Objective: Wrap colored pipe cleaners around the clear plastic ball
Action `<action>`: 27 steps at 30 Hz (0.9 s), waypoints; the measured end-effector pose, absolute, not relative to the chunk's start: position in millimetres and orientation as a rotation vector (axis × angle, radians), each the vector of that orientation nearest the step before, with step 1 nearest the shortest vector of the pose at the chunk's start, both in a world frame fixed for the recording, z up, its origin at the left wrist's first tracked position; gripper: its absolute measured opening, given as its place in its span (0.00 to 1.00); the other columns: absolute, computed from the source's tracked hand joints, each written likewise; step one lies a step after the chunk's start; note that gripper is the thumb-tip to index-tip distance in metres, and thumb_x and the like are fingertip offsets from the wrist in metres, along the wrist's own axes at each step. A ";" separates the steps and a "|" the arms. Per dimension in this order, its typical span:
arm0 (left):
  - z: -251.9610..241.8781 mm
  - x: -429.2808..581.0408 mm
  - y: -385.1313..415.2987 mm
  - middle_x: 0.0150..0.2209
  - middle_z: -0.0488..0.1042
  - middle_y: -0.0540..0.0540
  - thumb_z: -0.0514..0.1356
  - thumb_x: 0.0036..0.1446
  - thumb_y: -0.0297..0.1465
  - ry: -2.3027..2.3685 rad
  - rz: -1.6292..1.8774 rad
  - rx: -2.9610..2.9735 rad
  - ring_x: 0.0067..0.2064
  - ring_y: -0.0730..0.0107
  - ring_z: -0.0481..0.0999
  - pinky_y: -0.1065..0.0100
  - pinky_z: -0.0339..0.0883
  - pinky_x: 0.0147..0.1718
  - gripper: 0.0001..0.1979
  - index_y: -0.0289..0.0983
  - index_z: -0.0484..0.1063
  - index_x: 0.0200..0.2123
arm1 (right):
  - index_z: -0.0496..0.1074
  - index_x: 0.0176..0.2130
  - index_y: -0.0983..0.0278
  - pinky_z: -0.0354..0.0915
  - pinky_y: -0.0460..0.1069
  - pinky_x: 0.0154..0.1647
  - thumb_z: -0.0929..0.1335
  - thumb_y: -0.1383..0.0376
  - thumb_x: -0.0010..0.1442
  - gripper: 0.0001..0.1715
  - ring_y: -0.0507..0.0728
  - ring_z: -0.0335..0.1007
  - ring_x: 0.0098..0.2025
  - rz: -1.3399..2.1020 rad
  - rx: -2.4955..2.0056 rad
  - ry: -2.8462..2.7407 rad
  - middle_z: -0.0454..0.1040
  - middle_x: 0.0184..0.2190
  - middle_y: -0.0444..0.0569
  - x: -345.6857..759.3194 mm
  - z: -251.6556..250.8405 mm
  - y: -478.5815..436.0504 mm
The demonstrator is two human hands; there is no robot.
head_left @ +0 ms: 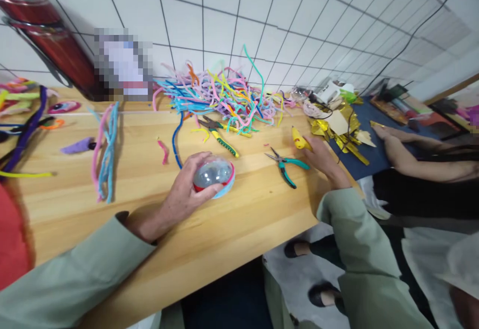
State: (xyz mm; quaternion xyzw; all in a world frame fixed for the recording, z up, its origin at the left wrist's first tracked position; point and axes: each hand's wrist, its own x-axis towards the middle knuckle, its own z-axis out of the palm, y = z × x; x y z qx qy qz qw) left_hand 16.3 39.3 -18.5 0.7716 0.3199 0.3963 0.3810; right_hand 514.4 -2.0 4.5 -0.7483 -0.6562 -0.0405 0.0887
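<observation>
My left hand (189,184) is wrapped round a clear plastic ball (213,171) with a red and pink band and a light blue underside, held at the table. At the right, my right hand (320,157) grips a yellow glue gun (299,138), its nozzle pointing up and left. Between the hands lie teal-handled needle-nose pliers (286,165), their jaws slightly apart. Green and yellow cutting pliers (220,137) rest beyond the ball. A dark blue pipe cleaner (175,142) curves down beside my left hand.
A big heap of coloured pipe cleaners (220,94) lies along the tiled wall. Left are a pink and blue bundle (108,154), a purple piece (78,146) and a red thermos (52,39). Gold foil (346,124) lies at right, near another person's arms (407,149).
</observation>
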 end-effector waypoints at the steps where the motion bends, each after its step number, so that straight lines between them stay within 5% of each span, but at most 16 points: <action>1: -18.6 16.4 39.5 0.66 0.72 0.37 0.71 0.63 0.42 0.814 1.018 1.975 0.67 0.45 0.76 0.42 0.70 0.69 0.35 0.43 0.63 0.69 | 0.74 0.65 0.68 0.72 0.64 0.59 0.65 0.61 0.66 0.31 0.72 0.76 0.56 -0.127 -2.259 -1.931 0.82 0.52 0.65 516.3 2.7 1.8; 7: -24.3 14.8 42.7 0.65 0.74 0.39 0.71 0.62 0.45 0.874 1.061 2.030 0.66 0.44 0.76 0.42 0.72 0.67 0.35 0.45 0.65 0.68 | 0.73 0.66 0.67 0.66 0.70 0.68 0.67 0.56 0.69 0.32 0.76 0.71 0.65 -0.210 -2.272 -1.831 0.78 0.62 0.69 484.0 -5.0 -17.0; 13: -28.3 14.4 46.2 0.64 0.75 0.41 0.70 0.62 0.46 0.872 1.112 2.064 0.65 0.43 0.77 0.41 0.73 0.66 0.35 0.47 0.65 0.68 | 0.63 0.72 0.69 0.64 0.71 0.71 0.70 0.44 0.69 0.46 0.77 0.66 0.71 -0.135 -2.077 -2.078 0.70 0.70 0.71 402.5 -14.8 -67.2; 21: -18.0 17.2 40.5 0.66 0.72 0.35 0.70 0.63 0.44 0.862 1.023 1.990 0.67 0.45 0.76 0.42 0.70 0.69 0.36 0.41 0.63 0.69 | 0.69 0.66 0.68 0.73 0.71 0.57 0.63 0.62 0.74 0.25 0.74 0.74 0.54 -0.296 -1.911 -2.034 0.78 0.54 0.69 383.9 -23.5 -71.1; 27: -25.0 19.0 41.0 0.67 0.71 0.34 0.72 0.62 0.45 0.827 1.073 1.925 0.68 0.44 0.74 0.41 0.69 0.69 0.37 0.41 0.64 0.68 | 0.65 0.66 0.59 0.78 0.59 0.47 0.64 0.70 0.70 0.26 0.65 0.78 0.48 -0.100 -1.528 -1.968 0.77 0.51 0.57 329.1 -8.4 -88.2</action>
